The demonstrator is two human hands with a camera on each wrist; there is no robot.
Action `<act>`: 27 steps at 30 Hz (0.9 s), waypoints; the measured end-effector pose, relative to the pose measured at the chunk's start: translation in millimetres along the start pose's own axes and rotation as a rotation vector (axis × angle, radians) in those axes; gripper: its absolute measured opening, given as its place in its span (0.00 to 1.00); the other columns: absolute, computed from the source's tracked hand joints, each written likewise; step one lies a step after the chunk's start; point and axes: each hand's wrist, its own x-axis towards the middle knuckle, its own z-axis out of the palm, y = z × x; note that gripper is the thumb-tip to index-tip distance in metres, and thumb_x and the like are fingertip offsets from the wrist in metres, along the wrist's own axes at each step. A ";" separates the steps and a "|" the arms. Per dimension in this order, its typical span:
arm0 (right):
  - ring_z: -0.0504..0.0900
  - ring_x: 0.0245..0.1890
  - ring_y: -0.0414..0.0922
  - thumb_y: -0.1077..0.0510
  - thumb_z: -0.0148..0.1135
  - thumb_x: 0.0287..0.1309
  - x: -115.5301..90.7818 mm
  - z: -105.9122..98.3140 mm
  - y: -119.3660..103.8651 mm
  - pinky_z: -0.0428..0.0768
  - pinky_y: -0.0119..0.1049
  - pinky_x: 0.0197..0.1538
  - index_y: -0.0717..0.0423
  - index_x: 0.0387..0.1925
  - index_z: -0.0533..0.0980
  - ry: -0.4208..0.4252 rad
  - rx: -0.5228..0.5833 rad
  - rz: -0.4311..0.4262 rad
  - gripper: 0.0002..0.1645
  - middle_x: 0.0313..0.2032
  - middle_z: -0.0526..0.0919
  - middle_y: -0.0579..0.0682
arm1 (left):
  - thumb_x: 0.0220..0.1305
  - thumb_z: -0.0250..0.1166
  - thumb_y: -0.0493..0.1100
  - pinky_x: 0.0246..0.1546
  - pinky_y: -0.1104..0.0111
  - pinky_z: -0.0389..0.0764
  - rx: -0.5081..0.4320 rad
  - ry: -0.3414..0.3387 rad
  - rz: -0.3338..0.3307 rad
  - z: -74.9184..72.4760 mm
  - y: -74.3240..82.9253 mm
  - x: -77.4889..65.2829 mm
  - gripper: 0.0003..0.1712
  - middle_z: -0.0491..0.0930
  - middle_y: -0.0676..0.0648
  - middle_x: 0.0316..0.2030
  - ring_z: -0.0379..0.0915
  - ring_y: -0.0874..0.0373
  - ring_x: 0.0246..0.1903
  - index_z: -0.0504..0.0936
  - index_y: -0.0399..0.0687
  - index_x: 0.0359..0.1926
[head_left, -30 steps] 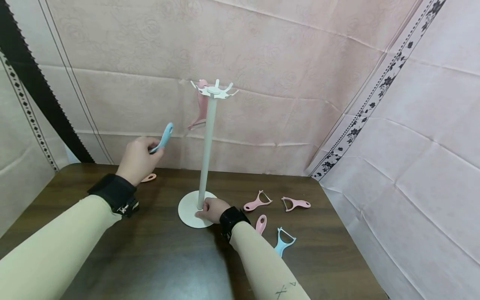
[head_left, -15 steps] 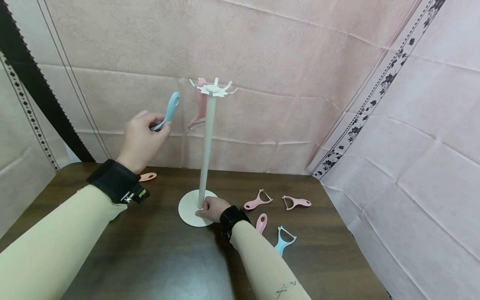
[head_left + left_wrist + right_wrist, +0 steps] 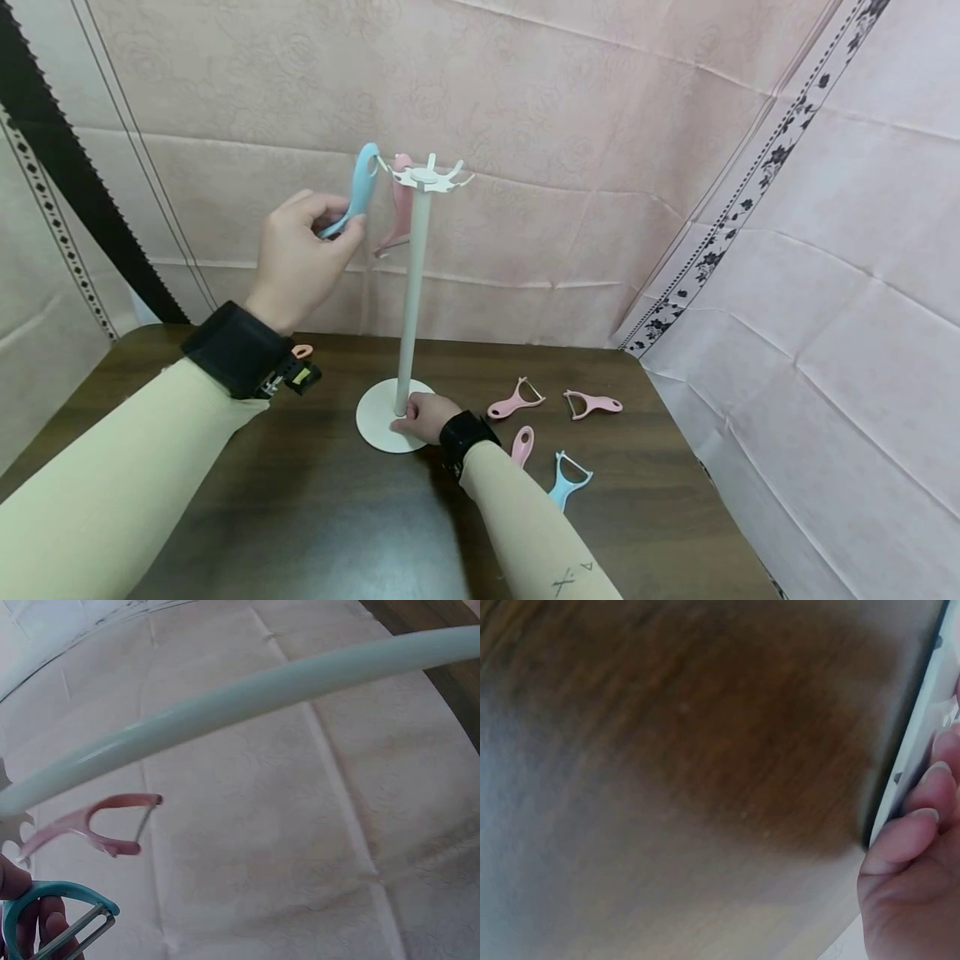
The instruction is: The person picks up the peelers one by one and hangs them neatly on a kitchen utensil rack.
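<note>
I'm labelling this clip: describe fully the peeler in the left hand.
The peeler looks like smooth blue plastic, with a hole at its handle end and a forked head carrying a slotted metal blade. The left hand pinches it, tilted, handle end up. That end is at a hook of the white stand; whether it's threaded is unclear.

Left hand (image 3: 303,250) pinches blue peeler (image 3: 362,185) near white stand (image 3: 416,283).
</note>
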 end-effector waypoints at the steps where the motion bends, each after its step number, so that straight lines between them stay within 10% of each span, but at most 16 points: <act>1: 0.70 0.21 0.41 0.41 0.68 0.55 0.3 0.4 0.4 0.66 0.33 0.24 0.49 0.22 0.70 0.001 0.000 -0.001 0.22 0.18 0.72 0.43 | 0.65 0.61 0.46 0.33 0.76 0.71 0.001 -0.002 0.005 0.3 1.8 0.2 0.16 0.75 0.48 0.34 0.69 0.61 0.32 0.85 0.38 0.43; 27: 0.69 0.21 0.41 0.41 0.68 0.56 -3.1 -1.3 -2.7 0.65 0.32 0.25 0.49 0.23 0.70 0.000 -0.002 0.001 0.21 0.18 0.71 0.43 | 0.66 0.61 0.39 0.36 0.65 0.74 0.128 0.007 0.155 9.9 0.4 -5.4 0.12 0.73 0.43 0.32 0.71 0.54 0.34 0.83 0.33 0.43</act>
